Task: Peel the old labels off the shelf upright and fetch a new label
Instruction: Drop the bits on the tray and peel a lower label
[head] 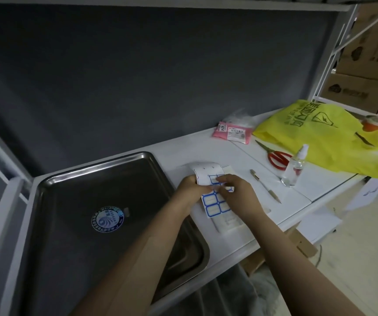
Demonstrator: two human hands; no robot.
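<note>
White shelf board [240, 156] carried every item observed. Stainless steel tray [69, 197] occupied its left portion, with a round blue sticker [107, 218] on the tray floor. Yellow plastic bag [315, 133] lay crumpled at the far right. The label sheet [215, 205], printed with blue-bordered labels, lay on the board just beside the tray's right edge, on top of other white sheets, its upper end curled over. The left hand [189, 189] gripped the sheet's left edge below the curl, fingers bent round it. The right hand [240, 192] pinched the sheet's upper labels between thumb and fingertips; whether a label had lifted could not be determined. Clear spray bottle [294, 168] stood upright near the bag, red-handled scissors [277, 156] just behind it. A pen [264, 185] lay between bottle and hands.
</note>
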